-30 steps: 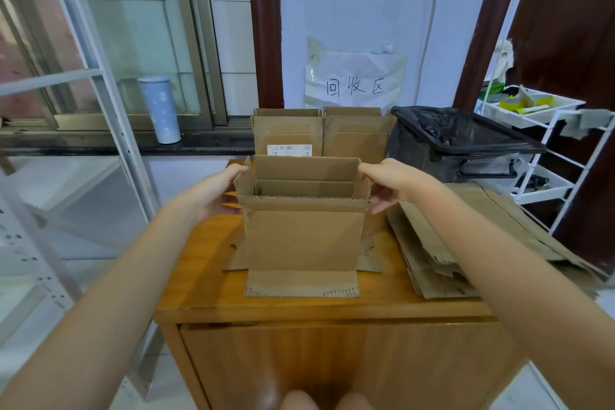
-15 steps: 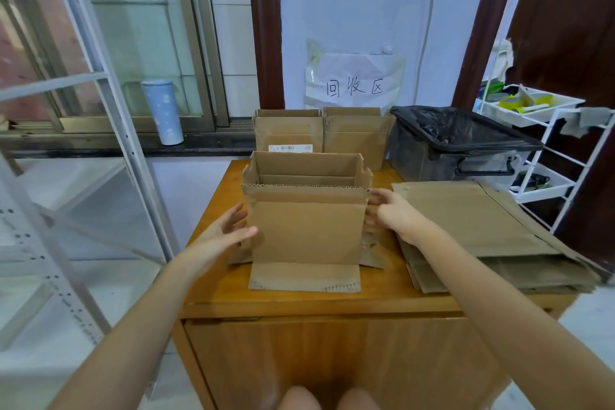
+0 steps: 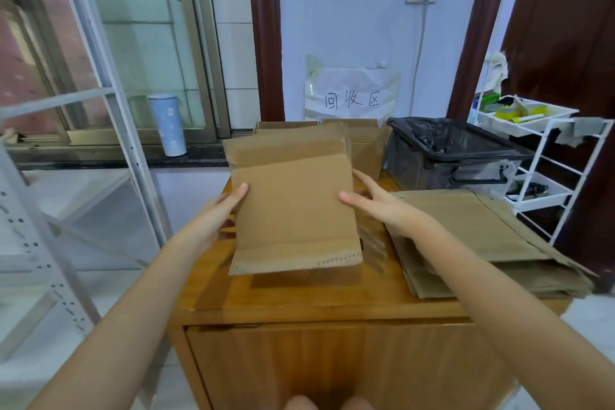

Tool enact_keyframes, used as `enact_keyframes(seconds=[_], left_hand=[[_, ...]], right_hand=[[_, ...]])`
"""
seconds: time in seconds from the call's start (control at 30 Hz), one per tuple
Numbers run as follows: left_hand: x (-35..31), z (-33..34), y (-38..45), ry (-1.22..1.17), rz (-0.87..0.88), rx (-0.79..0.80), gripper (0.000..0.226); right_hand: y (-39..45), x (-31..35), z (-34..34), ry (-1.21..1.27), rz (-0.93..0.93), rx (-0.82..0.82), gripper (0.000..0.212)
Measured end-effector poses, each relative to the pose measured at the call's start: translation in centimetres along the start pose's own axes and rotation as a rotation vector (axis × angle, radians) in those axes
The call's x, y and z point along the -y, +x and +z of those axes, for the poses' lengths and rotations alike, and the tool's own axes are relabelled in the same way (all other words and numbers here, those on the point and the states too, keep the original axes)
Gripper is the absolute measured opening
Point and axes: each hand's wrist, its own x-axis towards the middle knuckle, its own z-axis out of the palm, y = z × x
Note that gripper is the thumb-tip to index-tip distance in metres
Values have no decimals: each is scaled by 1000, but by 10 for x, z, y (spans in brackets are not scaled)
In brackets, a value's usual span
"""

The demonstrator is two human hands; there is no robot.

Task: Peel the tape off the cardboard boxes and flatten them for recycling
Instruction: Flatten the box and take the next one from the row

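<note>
**Collapsed box held between two hands, above the cabinet top**

At the centre of the frame a cardboard box (image 3: 293,206), pressed nearly flat, is lifted clear of the wooden cabinet (image 3: 332,296); its shadow lies on the wood below its lower flap. The left hand (image 3: 213,220) grips the box's left edge, thumb on the near face and the other fingers hidden behind the panel. The right hand (image 3: 379,206) is at the right edge with its fingers straight and spread, the thumb lying on the near face; whether the far fingers press the back or only brush the edge cannot be told.

To the right of centre lies a stack of flattened cardboard (image 3: 482,236), its lower right corner overhanging the cabinet. Behind the held box, at the middle of the frame, stand two more boxes (image 3: 366,143) not yet flattened, and right of them a bin with a black bag (image 3: 459,150).

The likely risks: with only the left hand clearly clamped, the panels could spring open again or the box could swing and slip. A clear strip, perhaps tape, seems to lie near the box's lower right corner; it is too blurred to be sure. Adding more weight could tip the overhanging stack.
</note>
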Motion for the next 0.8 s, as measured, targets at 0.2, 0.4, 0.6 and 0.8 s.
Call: enact_keyframes(seconds=[0.2, 0.4, 0.6, 0.8], left_hand=[[-16, -2, 5, 98, -132, -51, 68], [0, -4, 5, 174, -209, 75, 92], [20, -3, 9, 194, -313, -41, 81], [37, -4, 9, 190, -389, -37, 77]], right_hand=[[0, 3, 4, 110, 126, -47, 81], [-6, -10, 9, 69, 251, -65, 84], [-10, -29, 17, 95, 335, -64, 71], [-13, -44, 28, 1, 336, -86, 70]])
